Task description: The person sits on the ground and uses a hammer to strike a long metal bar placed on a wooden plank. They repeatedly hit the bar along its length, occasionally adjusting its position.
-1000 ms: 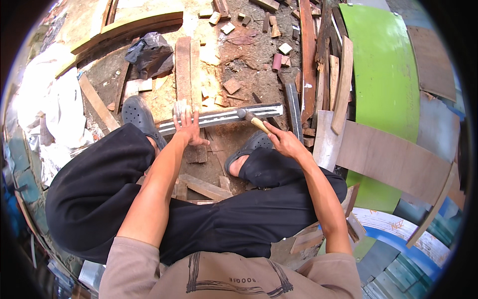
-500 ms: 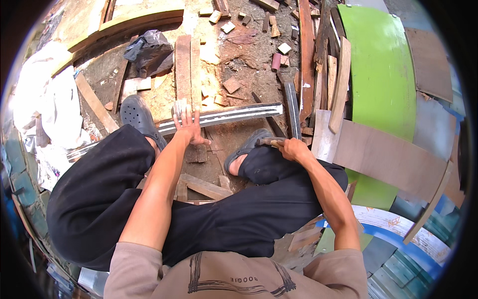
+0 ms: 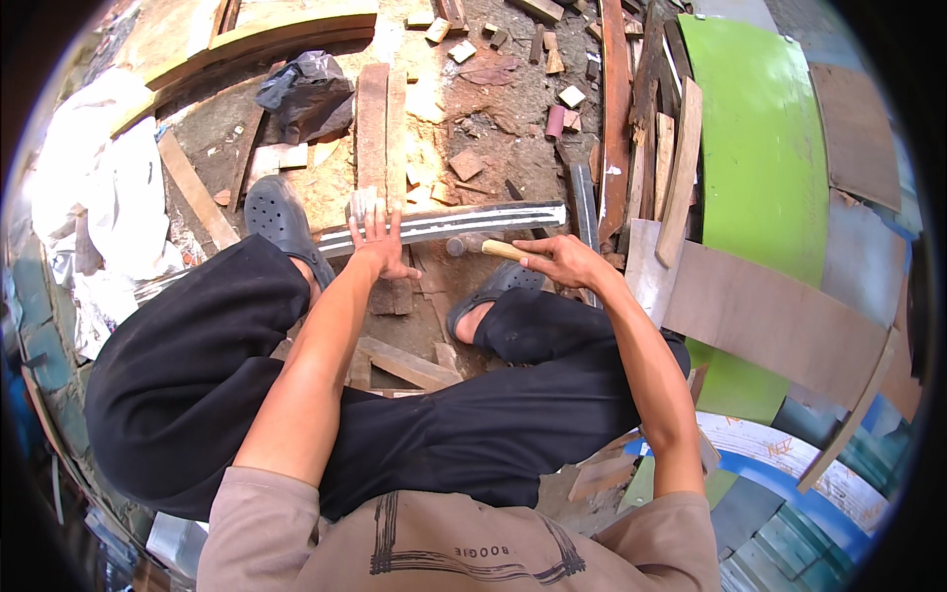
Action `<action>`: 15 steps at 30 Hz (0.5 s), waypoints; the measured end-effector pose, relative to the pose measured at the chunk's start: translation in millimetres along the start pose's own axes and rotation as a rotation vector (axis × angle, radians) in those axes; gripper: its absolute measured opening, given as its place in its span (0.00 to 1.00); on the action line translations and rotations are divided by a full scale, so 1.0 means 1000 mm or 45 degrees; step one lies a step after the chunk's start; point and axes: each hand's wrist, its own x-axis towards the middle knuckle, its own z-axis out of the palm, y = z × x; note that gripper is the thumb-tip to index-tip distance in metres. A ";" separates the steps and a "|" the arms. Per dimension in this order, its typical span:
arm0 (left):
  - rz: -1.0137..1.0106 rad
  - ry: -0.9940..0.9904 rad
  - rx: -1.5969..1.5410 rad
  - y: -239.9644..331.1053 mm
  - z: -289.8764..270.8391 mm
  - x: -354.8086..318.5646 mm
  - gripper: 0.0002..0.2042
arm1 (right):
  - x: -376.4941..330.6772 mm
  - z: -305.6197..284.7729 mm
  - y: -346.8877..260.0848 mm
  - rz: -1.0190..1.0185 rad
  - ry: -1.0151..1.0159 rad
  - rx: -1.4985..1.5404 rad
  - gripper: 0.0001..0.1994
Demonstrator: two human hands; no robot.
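My left hand (image 3: 377,243) is spread, its fingers lying over a long black strip with white stripes (image 3: 483,221). That strip rests crosswise over two narrow wooden planks (image 3: 372,123) that run away from me. In my right hand (image 3: 569,262) is a hammer (image 3: 500,249), gripped by its pale wooden handle. The hammer's dark head points left, close to the near edge of the strip; whether it touches cannot be made out. My feet, in grey clogs (image 3: 279,219), are on either side of the planks.
Small wood offcuts (image 3: 466,165) litter the ground ahead. A crumpled dark plastic bag (image 3: 308,94) and white cloth (image 3: 94,187) lie left. To the right are long boards (image 3: 613,118), a green sheet (image 3: 755,138) and a brown panel (image 3: 774,311).
My right hand has swung the hammer from beside my right knee up and leftward, closer to the striped strip. The left hand stays spread on the strip.
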 end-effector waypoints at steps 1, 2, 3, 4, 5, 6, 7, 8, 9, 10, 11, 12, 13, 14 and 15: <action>0.005 0.009 -0.004 0.000 0.001 0.001 0.70 | 0.010 0.004 0.014 -0.108 0.055 -0.005 0.21; 0.007 0.019 -0.011 -0.001 0.002 0.003 0.71 | 0.015 0.001 0.018 -0.134 0.063 -0.025 0.20; 0.010 0.029 -0.018 -0.001 0.002 0.004 0.72 | 0.018 -0.003 0.023 -0.130 0.042 -0.056 0.20; 0.013 0.018 -0.016 -0.002 0.003 0.004 0.72 | 0.019 -0.008 0.028 -0.126 0.023 -0.086 0.21; 0.012 0.008 -0.017 -0.002 0.004 0.003 0.72 | 0.020 -0.013 0.031 -0.125 0.000 -0.119 0.21; 0.012 -0.003 -0.018 -0.003 0.004 0.003 0.72 | 0.018 -0.016 0.034 -0.137 0.015 -0.114 0.20; 0.016 0.005 -0.017 -0.003 0.004 0.004 0.72 | 0.018 -0.020 0.038 -0.089 0.023 -0.151 0.20; 0.018 0.013 -0.018 -0.004 0.005 0.004 0.72 | 0.018 -0.026 0.038 -0.041 0.028 -0.189 0.20; 0.021 0.020 -0.018 -0.004 0.005 0.004 0.72 | 0.017 -0.029 0.038 0.007 0.034 -0.227 0.21; 0.013 0.010 -0.020 -0.004 0.006 0.004 0.71 | 0.011 -0.035 0.040 0.026 0.066 -0.206 0.21; 0.006 -0.001 -0.020 -0.001 0.004 0.002 0.70 | 0.008 -0.040 0.038 0.061 0.079 -0.274 0.21; 0.000 -0.012 -0.021 0.000 0.002 0.000 0.70 | 0.005 -0.045 0.037 0.096 0.093 -0.342 0.21; -0.007 -0.007 -0.020 0.000 0.001 0.000 0.70 | 0.002 -0.048 0.034 0.131 0.107 -0.410 0.21; -0.008 -0.002 -0.020 0.000 0.000 -0.001 0.70 | -0.002 -0.053 0.030 0.178 0.104 -0.535 0.21; -0.009 0.004 -0.019 0.001 0.000 -0.001 0.70 | -0.005 -0.052 0.030 0.190 0.102 -0.543 0.21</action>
